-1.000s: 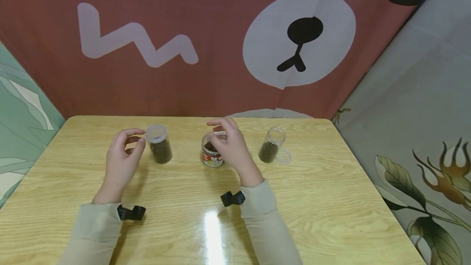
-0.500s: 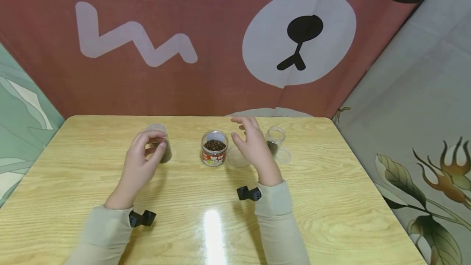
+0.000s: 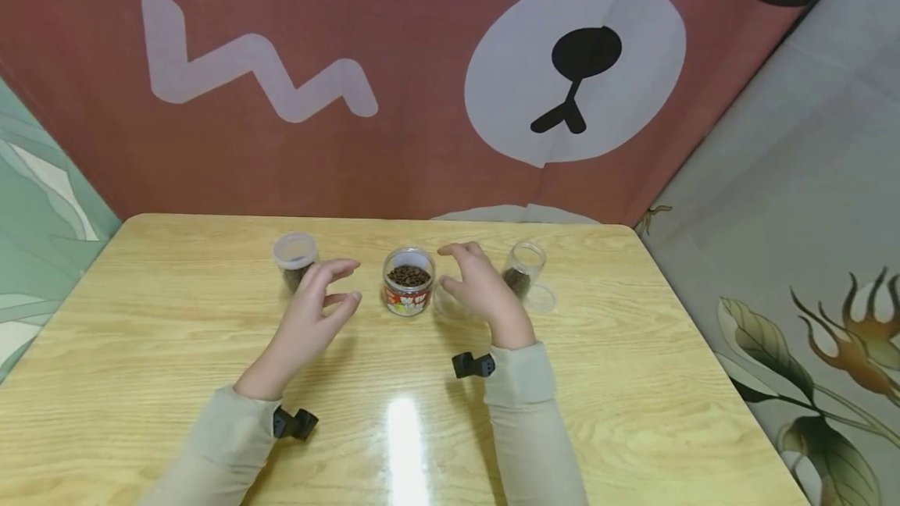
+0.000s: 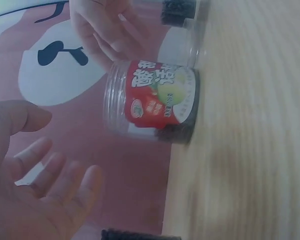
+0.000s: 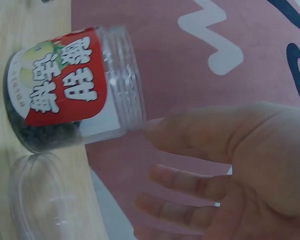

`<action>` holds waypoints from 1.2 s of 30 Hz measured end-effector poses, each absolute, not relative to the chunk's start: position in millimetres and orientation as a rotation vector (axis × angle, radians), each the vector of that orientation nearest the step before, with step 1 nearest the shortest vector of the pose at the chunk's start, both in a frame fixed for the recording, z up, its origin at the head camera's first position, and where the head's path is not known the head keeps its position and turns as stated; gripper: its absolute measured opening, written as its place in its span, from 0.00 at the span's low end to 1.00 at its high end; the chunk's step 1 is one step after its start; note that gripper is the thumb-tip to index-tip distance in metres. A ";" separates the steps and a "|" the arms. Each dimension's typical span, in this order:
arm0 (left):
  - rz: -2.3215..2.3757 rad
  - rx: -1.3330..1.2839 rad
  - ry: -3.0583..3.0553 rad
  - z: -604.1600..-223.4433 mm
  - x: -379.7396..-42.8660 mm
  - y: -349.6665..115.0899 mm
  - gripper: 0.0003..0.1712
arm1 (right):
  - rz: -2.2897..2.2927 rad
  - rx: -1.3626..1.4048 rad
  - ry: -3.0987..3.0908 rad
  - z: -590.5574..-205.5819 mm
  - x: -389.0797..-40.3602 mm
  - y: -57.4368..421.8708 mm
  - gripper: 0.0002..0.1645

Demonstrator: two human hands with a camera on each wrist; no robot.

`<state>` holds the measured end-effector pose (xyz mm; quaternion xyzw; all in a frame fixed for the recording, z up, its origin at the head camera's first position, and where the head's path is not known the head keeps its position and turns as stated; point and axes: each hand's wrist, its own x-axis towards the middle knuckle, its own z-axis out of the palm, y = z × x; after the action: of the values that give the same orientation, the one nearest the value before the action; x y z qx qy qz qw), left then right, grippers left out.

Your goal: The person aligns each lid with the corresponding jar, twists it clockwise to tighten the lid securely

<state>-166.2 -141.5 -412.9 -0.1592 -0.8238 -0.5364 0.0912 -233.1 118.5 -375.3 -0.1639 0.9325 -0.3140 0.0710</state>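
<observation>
A clear jar point(image 3: 408, 301) with a red label stands uncapped mid-table, partly filled with small brown pieces. My left hand point(image 3: 312, 326) hovers left of it, holding nothing, thumb and fingers spread towards it. On the other side, my right hand point(image 3: 488, 295) is raised with fingers loosely bent and nothing between them. The right wrist view has its thumb tip right at the jar's rim point(image 5: 132, 75). A clear round lid point(image 5: 40, 195) lies beside the jar, partly hidden by the right hand in the head view.
Behind the left hand stands a capped jar point(image 3: 294, 256) of dark contents. To the right is an uncapped, part-filled jar point(image 3: 520, 276) with its clear lid point(image 3: 542, 298) lying by it. A brown printed cloth point(image 3: 422, 162) hangs along the table's back edge.
My left hand has moved right, past the capped jar towards the middle one. My right hand has shifted right, off the middle jar's opening, uncovering the jar and its lid.
</observation>
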 end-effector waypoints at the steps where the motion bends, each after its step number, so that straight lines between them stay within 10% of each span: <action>1: -1.602 -0.461 -2.462 -413.6 -165.9 -141.1 0.26 | -0.934 -0.489 2.794 -376.7 -233.7 118.1 0.30; 36: -1.603 -0.353 -2.735 -433.3 -201.6 -96.7 0.55 | -0.685 -0.290 2.794 -403.8 -241.3 113.9 0.41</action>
<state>-201.6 -96.7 -433.3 -0.1107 -0.8572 -0.5024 -0.0239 -241.3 113.9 -403.8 -0.0995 0.9588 -0.2351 0.1249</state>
